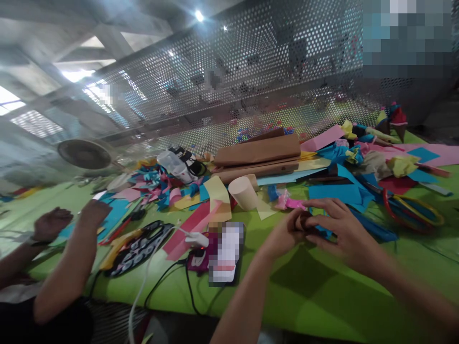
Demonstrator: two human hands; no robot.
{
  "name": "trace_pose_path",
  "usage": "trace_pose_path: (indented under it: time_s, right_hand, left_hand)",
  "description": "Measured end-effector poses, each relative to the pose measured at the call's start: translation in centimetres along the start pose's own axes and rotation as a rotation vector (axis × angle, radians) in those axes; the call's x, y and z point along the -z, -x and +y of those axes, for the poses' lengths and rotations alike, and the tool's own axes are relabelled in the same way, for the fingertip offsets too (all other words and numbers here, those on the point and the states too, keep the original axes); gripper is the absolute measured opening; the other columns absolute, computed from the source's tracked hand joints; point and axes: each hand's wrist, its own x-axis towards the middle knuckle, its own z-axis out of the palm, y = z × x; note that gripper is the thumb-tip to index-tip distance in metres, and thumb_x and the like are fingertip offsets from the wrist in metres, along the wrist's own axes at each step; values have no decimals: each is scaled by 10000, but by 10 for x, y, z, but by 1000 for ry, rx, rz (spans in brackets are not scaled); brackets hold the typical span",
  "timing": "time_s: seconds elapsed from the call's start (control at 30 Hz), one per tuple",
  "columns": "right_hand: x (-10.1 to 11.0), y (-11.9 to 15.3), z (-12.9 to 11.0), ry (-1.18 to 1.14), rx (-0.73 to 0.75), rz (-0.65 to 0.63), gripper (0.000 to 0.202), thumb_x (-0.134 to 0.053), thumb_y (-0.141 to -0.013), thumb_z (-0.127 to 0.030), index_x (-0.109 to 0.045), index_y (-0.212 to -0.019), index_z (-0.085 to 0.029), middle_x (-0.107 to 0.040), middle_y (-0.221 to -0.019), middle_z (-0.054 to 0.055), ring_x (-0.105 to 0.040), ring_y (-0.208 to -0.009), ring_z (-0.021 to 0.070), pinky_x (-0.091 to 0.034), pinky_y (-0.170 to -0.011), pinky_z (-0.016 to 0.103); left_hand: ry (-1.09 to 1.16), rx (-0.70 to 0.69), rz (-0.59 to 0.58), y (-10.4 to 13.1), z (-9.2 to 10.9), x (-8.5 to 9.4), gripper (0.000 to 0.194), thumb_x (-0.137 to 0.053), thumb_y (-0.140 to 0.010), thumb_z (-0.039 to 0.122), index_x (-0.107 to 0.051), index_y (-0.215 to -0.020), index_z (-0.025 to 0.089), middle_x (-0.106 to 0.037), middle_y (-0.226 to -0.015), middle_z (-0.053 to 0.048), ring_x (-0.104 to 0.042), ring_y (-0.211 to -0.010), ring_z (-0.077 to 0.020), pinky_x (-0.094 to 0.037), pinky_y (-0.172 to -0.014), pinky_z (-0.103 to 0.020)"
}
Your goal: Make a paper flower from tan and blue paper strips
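Observation:
My left hand (pixel 285 234) is closed, its fingers curled around a small dark brown piece of paper (pixel 304 222). My right hand (pixel 335 223) meets it from the other side, fingertips pressed on the same piece. Both hands hover just over the green table (pixel 304 301), and the fingers cover most of the paper. Bright pink paper (pixel 294 204) lies right behind my left fingers. Blue paper (pixel 335 193) is spread beyond my right hand. A cream paper strip (pixel 244 193) curls up farther to the left.
A phone (pixel 227 253) lies beside a purple power strip (pixel 199 260) with cables over the table edge. A co-worker's hands (pixel 95 215) are at the left. Brown paper rolls (pixel 258 150) lie behind, colored scraps around them. Red-handled scissors (pixel 389 205) are at the right.

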Motion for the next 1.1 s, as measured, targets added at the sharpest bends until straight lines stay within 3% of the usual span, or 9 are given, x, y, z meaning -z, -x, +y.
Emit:
trace_pose_path:
  time_s: [0.27, 0.47, 0.6, 0.83, 0.97, 1.1]
  right_hand:
    - [-9, 3, -3, 144, 10, -9, 133, -656, -895, -233, -675, -1027, -243, -577, -1453, 108, -545, -1252, 359, -467, -980, 570]
    - [-1, 1, -6, 15, -22, 68, 249, -623, -913, -224, -689, -1147, -277, -645, -1351, 104, -596, -1205, 324, -515, -944, 519]
    - [1, 2, -4, 89, -24, 118, 255, -621, -934, -239, -684, -1178, -278, -652, -1333, 103, -606, -1186, 323, -500, -946, 524]
    - [-7, 5, -5, 279, 21, 77, 253, -607, -944, -276, -667, -1187, -237, -649, -1351, 113, -592, -1192, 335, -465, -983, 531]
    - [-8, 4, -9, 250, 28, 47, 235, -592, -941, -243, -677, -1160, -235, -652, -1347, 111, -596, -1191, 325, -465, -988, 519]
    - [-8, 5, -8, 211, 9, 51, 246, -589, -944, -241, -676, -1174, -239, -654, -1343, 108, -590, -1190, 329, -476, -963, 521]
  left_hand:
    - [-32, -24, 21, -1, -4, 2, 476, -836, -601, 106, -646, -1033, 171, -668, -948, -32, -595, -896, -170, -503, -809, -261]
    - [121, -4, 33, -1, -2, 1, 472, -896, -600, 178, -632, -991, 172, -649, -917, -20, -629, -833, -146, -514, -784, -261]
    - [138, 2, 95, -2, -4, 2, 567, -931, -533, 184, -626, -1011, 175, -650, -900, -12, -628, -804, -143, -499, -742, -248]
    - [20, -33, 78, -2, 2, -1, 520, -924, -539, 234, -671, -987, 153, -655, -877, -40, -619, -868, -206, -500, -775, -289]
    - [-19, -54, 92, -1, 0, -2, 547, -910, -547, 216, -693, -1045, 155, -656, -917, -49, -606, -914, -220, -500, -828, -306]
    - [40, -65, 90, -2, -3, -1, 551, -893, -566, 184, -689, -1077, 169, -668, -942, -47, -615, -891, -200, -507, -785, -283]
